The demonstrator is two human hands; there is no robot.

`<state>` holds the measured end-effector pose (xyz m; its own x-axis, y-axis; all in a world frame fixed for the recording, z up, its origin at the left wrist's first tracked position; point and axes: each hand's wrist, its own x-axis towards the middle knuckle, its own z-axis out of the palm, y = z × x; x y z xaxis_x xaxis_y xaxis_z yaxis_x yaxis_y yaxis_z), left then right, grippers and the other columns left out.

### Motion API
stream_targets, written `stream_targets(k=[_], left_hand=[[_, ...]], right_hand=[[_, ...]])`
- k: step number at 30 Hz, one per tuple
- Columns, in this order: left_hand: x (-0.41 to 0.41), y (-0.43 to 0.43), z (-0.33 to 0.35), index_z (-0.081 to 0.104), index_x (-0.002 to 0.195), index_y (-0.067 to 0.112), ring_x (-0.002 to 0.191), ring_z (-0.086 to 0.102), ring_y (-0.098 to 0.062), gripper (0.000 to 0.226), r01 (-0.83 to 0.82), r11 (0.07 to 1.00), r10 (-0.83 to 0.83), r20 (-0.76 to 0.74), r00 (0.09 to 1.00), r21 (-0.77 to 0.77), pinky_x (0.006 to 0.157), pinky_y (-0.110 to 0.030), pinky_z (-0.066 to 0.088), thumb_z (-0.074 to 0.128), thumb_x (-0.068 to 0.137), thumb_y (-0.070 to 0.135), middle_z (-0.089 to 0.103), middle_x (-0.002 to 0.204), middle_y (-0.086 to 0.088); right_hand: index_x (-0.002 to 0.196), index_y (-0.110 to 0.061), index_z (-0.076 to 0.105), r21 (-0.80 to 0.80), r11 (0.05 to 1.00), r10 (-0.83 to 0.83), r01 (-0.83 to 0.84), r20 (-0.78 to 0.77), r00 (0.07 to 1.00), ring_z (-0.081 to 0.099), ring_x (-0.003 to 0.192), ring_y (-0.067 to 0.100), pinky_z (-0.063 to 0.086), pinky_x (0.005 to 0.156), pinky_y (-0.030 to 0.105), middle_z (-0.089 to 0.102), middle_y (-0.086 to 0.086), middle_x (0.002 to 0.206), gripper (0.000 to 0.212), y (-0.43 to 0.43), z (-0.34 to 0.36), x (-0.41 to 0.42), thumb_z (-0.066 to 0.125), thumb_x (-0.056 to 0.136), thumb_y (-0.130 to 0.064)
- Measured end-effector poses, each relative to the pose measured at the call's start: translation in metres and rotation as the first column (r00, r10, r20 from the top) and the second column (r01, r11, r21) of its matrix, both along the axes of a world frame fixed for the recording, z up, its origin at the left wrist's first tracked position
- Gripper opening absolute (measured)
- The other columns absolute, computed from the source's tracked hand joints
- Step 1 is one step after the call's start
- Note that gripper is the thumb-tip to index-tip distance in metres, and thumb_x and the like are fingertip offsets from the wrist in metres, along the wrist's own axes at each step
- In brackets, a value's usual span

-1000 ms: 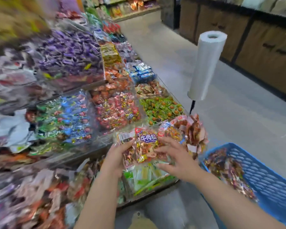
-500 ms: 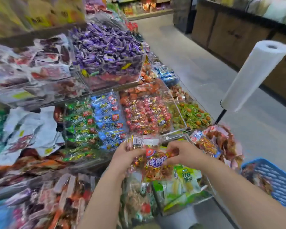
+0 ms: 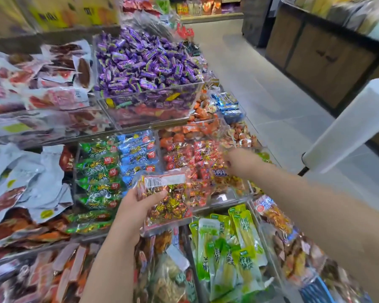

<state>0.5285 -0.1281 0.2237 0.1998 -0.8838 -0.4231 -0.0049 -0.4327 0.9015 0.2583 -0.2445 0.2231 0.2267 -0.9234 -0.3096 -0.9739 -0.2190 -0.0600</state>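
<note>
left grip (image 3: 134, 207): clear barcode-labelled plastic snack pack (image 3: 165, 201) is held | right grip (image 3: 241, 161): blurred over red-wrapped sweets (image 3: 184, 157), closure cannot be told

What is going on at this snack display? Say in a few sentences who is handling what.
A person stands at a shop's bins of wrapped snacks. The left hand grips a clear plastic packet of red-and-gold snacks with a white barcode label above the bins. The right hand reaches over the clear plastic bin of red-wrapped snacks; blur hides whether it holds anything. A white roll of plastic bags stands to the right.
</note>
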Motion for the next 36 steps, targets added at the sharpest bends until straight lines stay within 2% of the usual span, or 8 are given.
stream_targets(k=[5, 9, 13, 16, 20, 26, 29, 36], left_hand=[[-0.007, -0.013, 0.003, 0.061, 0.098, 0.032, 0.096, 0.062, -0.016, 0.056, -0.004, 1.0, 0.004, -0.058, 0.998, 0.014, 0.08, -0.037, 0.044, 0.084, 0.048, 0.042, 0.07, 0.102, 0.006], [-0.006, -0.022, 0.004, 0.063, 0.098, 0.032, 0.088, 0.07, -0.015, 0.053, -0.002, 1.0, 0.003, -0.088, 0.996, 0.008, 0.084, -0.04, 0.048, 0.083, 0.049, 0.034, 0.075, 0.094, 0.009], [-0.005, -0.033, 0.0, 0.064, 0.1, 0.028, 0.089, 0.07, -0.018, 0.055, -0.012, 1.0, 0.015, -0.09, 0.996, 0.029, 0.084, -0.041, 0.049, 0.083, 0.049, 0.034, 0.075, 0.094, 0.006], [-0.007, -0.039, -0.002, 0.063, 0.1, 0.029, 0.096, 0.064, -0.013, 0.056, -0.011, 0.999, 0.014, -0.092, 0.996, 0.035, 0.085, -0.037, 0.044, 0.082, 0.048, 0.036, 0.073, 0.095, 0.009], [-0.006, -0.048, -0.008, 0.061, 0.096, 0.031, 0.091, 0.063, -0.007, 0.046, 0.011, 1.0, -0.008, -0.102, 0.995, 0.025, 0.072, -0.026, 0.042, 0.08, 0.054, 0.033, 0.073, 0.085, 0.015], [-0.011, -0.054, -0.017, 0.055, 0.085, 0.033, 0.075, 0.059, 0.004, 0.034, 0.006, 1.0, -0.003, -0.131, 0.991, 0.023, 0.066, -0.021, 0.04, 0.081, 0.064, 0.024, 0.067, 0.073, 0.019], [-0.013, -0.053, -0.02, 0.063, 0.098, 0.025, 0.086, 0.068, -0.011, 0.047, 0.034, 0.999, -0.028, -0.133, 0.991, 0.038, 0.074, -0.03, 0.048, 0.08, 0.054, 0.03, 0.075, 0.086, 0.01], [-0.011, -0.053, -0.018, 0.062, 0.097, 0.029, 0.073, 0.069, 0.001, 0.039, 0.057, 0.998, -0.055, -0.127, 0.99, 0.012, 0.063, -0.02, 0.049, 0.08, 0.063, 0.025, 0.074, 0.084, 0.018]], right_hand=[[0.099, -0.015, 0.055, 0.149, 0.983, 0.123, -0.103, -0.136, 0.983, 0.06, 0.1, 0.028, 0.052, 0.077, 0.036, 0.061, 0.007, 0.1, 0.018, -0.02, -0.047, 0.014, 0.047, 0.089, -0.003], [0.135, -0.018, 0.041, 0.2, 0.96, 0.241, -0.196, -0.231, 0.943, 0.061, 0.098, 0.027, 0.054, 0.075, 0.037, 0.063, 0.008, 0.112, 0.056, -0.026, -0.072, 0.014, 0.046, 0.086, 0.006], [0.138, -0.017, 0.034, 0.179, 0.951, 0.299, -0.251, -0.338, 0.892, 0.05, 0.064, 0.021, 0.04, 0.055, 0.032, 0.058, 0.0, 0.082, 0.067, -0.029, -0.084, 0.025, 0.058, 0.079, 0.004], [0.136, -0.015, 0.034, 0.114, 0.913, 0.405, -0.392, -0.372, 0.835, 0.05, 0.063, 0.02, 0.042, 0.064, 0.034, 0.054, -0.003, 0.071, 0.068, -0.032, -0.091, 0.021, 0.06, 0.076, 0.002], [0.132, -0.017, 0.04, 0.038, 0.872, 0.465, -0.488, -0.376, 0.801, 0.054, 0.105, 0.027, 0.036, 0.099, 0.043, 0.065, 0.003, 0.105, 0.058, -0.037, -0.1, 0.01, 0.065, 0.079, -0.013], [0.134, -0.016, 0.029, -0.013, 0.915, 0.359, -0.404, -0.431, 0.828, 0.038, 0.114, 0.03, 0.036, 0.098, 0.042, 0.043, 0.01, 0.123, 0.063, -0.022, -0.106, 0.012, 0.061, 0.081, -0.024], [0.14, -0.023, 0.006, 0.023, 0.888, 0.406, -0.46, -0.51, 0.758, 0.031, 0.118, 0.032, 0.033, 0.099, 0.043, 0.024, 0.012, 0.129, 0.086, -0.019, -0.113, 0.01, 0.064, 0.077, -0.03], [0.13, -0.031, -0.009, 0.045, 0.786, 0.528, -0.617, -0.569, 0.631, 0.021, 0.127, 0.033, 0.02, 0.104, 0.052, 0.01, 0.009, 0.145, 0.099, -0.046, -0.121, 0.016, 0.071, 0.073, -0.033]])
